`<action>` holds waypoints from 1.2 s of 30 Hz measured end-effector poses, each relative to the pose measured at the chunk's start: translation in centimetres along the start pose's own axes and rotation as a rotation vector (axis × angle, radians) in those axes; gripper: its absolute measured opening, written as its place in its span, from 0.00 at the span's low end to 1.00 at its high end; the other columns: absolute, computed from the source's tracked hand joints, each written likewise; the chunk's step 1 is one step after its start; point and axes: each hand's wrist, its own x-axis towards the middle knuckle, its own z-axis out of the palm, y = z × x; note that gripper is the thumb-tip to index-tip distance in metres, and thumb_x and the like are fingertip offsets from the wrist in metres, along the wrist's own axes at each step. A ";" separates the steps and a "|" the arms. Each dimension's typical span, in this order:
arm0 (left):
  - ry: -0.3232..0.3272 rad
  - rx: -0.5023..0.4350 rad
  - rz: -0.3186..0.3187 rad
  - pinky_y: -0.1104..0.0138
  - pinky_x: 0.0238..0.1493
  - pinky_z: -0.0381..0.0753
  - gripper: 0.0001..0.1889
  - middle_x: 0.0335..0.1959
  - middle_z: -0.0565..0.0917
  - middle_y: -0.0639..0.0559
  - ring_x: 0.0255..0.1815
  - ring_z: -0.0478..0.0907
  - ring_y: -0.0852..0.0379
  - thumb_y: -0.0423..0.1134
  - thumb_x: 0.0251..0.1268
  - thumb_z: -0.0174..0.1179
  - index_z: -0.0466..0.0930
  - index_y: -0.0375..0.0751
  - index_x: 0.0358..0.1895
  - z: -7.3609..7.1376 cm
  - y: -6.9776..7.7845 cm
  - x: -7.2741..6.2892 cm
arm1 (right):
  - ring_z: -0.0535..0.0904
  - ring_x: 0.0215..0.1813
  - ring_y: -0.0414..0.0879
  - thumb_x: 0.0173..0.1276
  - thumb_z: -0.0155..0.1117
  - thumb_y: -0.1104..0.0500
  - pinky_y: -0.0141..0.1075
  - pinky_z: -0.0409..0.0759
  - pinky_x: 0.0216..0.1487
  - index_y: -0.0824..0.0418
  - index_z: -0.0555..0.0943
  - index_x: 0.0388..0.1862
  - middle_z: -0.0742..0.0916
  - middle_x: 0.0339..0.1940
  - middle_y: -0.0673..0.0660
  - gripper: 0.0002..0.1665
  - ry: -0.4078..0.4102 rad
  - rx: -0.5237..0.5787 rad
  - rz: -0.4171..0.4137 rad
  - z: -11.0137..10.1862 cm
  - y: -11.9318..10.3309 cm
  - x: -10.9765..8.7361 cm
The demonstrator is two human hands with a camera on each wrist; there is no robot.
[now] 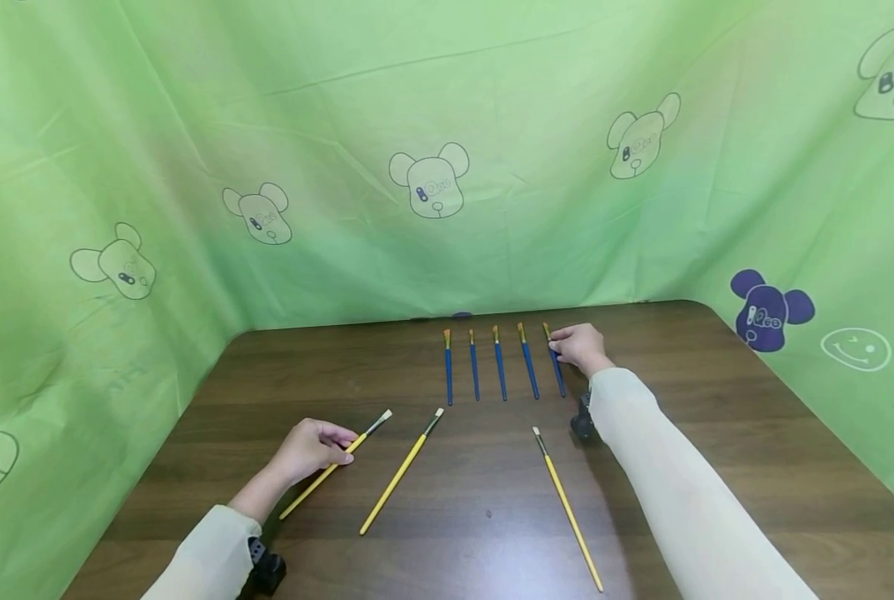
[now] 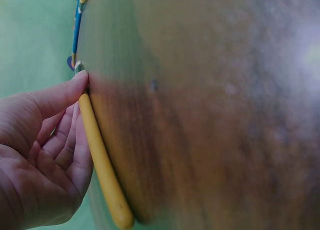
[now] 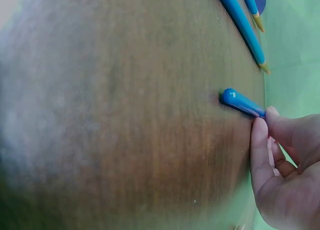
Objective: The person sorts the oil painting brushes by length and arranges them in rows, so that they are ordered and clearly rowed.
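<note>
My left hand (image 1: 307, 452) pinches a yellow paintbrush (image 1: 307, 491) between thumb and fingers, close to its metal collar. This brush lies slanted at the left, white bristles pointing away; the left wrist view shows its rounded handle end (image 2: 106, 165) nearest the camera. At the far right of a row of blue paintbrushes, my right hand (image 1: 581, 346) pinches the last blue paintbrush (image 1: 559, 379) near its bristle end. In the right wrist view the blue handle (image 3: 242, 102) sticks out from thumb and forefinger, and the fingers cover its bristles.
Several other blue paintbrushes (image 1: 500, 367) lie side by side near the brown table's (image 1: 679, 358) back edge. A second yellow paintbrush (image 1: 400, 473) rests slanted at centre left, a third yellow paintbrush (image 1: 569, 510) at front right. Green patterned cloth (image 1: 327, 250) hangs behind and beside the table.
</note>
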 end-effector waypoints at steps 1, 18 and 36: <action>0.001 -0.001 -0.004 0.66 0.25 0.79 0.13 0.28 0.83 0.52 0.26 0.76 0.58 0.26 0.47 0.72 0.87 0.33 0.40 0.0 0.0 0.0 | 0.80 0.25 0.33 0.68 0.62 0.65 0.27 0.82 0.32 0.72 0.81 0.54 0.82 0.53 0.70 0.18 -0.004 0.000 0.000 0.0 -0.1 0.0; 0.006 -0.002 -0.029 0.65 0.25 0.79 0.13 0.28 0.82 0.52 0.26 0.76 0.58 0.26 0.47 0.73 0.87 0.33 0.40 0.1 0.2 0.0 | 0.80 0.25 0.34 0.68 0.63 0.65 0.27 0.81 0.31 0.72 0.80 0.56 0.82 0.53 0.71 0.19 -0.004 0.021 0.025 0.0 -0.3 -0.2; 0.006 -0.001 -0.029 0.64 0.27 0.80 0.13 0.28 0.82 0.52 0.26 0.77 0.57 0.26 0.47 0.73 0.87 0.34 0.39 0.1 0.2 -0.1 | 0.81 0.36 0.41 0.69 0.62 0.65 0.29 0.83 0.38 0.73 0.74 0.62 0.76 0.61 0.72 0.24 -0.066 0.092 0.036 -1.3 -0.7 -1.1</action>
